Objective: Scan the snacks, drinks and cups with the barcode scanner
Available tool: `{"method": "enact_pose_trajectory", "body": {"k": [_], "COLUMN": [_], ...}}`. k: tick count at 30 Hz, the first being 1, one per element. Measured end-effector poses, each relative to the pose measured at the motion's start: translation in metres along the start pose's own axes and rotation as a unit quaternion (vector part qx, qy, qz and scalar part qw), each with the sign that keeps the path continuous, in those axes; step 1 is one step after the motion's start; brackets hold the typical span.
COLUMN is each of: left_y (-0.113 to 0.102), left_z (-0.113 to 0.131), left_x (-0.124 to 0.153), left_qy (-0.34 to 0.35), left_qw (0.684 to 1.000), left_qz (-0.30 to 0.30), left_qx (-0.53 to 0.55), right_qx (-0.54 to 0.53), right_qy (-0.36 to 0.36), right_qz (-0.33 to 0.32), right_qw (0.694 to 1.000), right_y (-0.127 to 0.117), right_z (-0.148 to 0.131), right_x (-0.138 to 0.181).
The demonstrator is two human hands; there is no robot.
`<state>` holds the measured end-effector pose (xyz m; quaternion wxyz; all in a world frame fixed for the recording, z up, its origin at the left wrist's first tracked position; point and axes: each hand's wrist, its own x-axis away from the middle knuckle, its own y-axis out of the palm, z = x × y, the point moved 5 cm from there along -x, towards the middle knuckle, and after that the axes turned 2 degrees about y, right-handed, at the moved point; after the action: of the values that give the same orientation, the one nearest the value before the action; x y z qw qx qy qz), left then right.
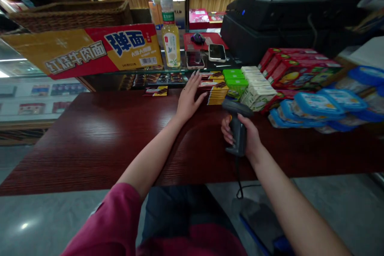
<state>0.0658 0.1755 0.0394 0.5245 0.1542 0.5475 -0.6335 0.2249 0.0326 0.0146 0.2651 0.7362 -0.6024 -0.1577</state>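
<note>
My right hand (244, 134) is wrapped round the grip of a dark handheld barcode scanner (237, 122), whose head points toward the stacked goods. The scanner's cable (240, 186) hangs down off the table edge. My left hand (189, 98) lies open with fingers stretched out on the dark red wooden table (90, 140). Its fingertips are close to a stack of yellow chocolate bars (217, 92); I cannot tell whether they touch. One loose bar (156, 91) lies to the left of that hand.
Green boxes (235, 80), pale boxes (256, 92), red cartons (288, 68) and blue-lidded tubs (324, 106) crowd the table's right. A glass counter behind holds a noodle carton (87, 50), drink bottle (171, 34), two phones (207, 56) and a black register (285, 20).
</note>
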Motion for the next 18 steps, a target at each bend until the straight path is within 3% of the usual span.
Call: {"method": "enact_pose_trajectory", "body": {"k": [3, 6, 9, 11, 15, 18], "left_y": [0.001, -0.031, -0.074, -0.091, -0.087, -0.080], "left_z": [0.007, 0.023, 0.028, 0.020, -0.010, -0.029], "left_x": [-0.001, 0.012, 0.034, 0.050, 0.075, 0.081], "left_qy": [0.013, 0.008, -0.089, -0.177, -0.303, -0.348], "left_qw": [0.999, 0.997, 0.987, 0.973, 0.947, 0.931], "left_qz": [0.034, 0.070, 0.128, 0.139, 0.043, 0.052], "left_qx": [0.001, 0.011, 0.035, 0.057, 0.094, 0.095], "right_qx": [-0.008, -0.018, -0.032, -0.036, -0.003, 0.043], "right_qy": [-0.029, -0.020, 0.015, 0.049, 0.128, 0.172], "right_qz": [0.000, -0.047, -0.116, -0.148, -0.166, -0.141], "right_qw": [1.000, 0.999, 0.993, 0.987, 0.978, 0.974], "right_y": [-0.006, 0.002, 0.014, 0.021, 0.032, 0.042], "right_z": [-0.008, -0.008, -0.001, 0.008, 0.029, 0.040], "right_x": [0.005, 0.004, 0.008, 0.012, 0.007, -0.013]}}
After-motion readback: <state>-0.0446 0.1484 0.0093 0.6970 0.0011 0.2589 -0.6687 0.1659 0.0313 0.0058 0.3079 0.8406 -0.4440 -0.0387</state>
